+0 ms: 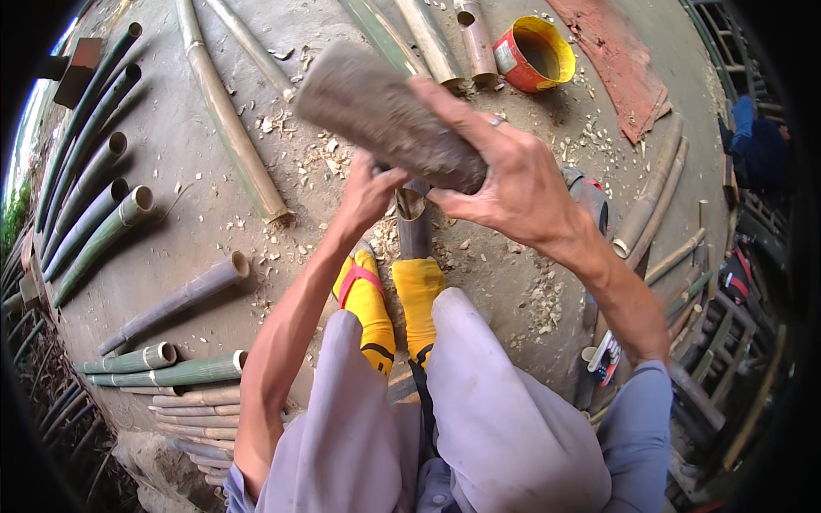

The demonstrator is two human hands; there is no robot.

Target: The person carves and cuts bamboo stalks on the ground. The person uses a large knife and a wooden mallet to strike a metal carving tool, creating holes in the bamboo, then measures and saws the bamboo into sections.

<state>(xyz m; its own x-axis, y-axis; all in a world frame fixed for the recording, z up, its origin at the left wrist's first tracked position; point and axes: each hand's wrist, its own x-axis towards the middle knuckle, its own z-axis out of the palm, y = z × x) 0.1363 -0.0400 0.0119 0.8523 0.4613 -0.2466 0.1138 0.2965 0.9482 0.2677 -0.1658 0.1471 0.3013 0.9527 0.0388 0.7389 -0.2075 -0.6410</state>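
Note:
My right hand [522, 175] is closed round the near end of a thick, grey-brown wooden block [385, 115], raised at a slant and blurred. Below it my left hand [369, 195] is closed, fingers curled around something dark that the block mostly hides; I cannot make out its kind. Just under both hands a bamboo tube [416, 235] shows its cut, open end between my feet. A yellow sock [419, 286] on my right foot touches the tube. My other foot, in a yellow sock with a red sandal strap [359, 280], stands to its left.
Pale wood chips [547, 299] litter the concrete floor. Bamboo lengths [120, 218] lie at the left, with a long pole [227, 120] nearer the middle. At the far side stands a red and yellow bucket [535, 54] beside a reddish sheet [620, 68]. More poles [654, 197] lie right.

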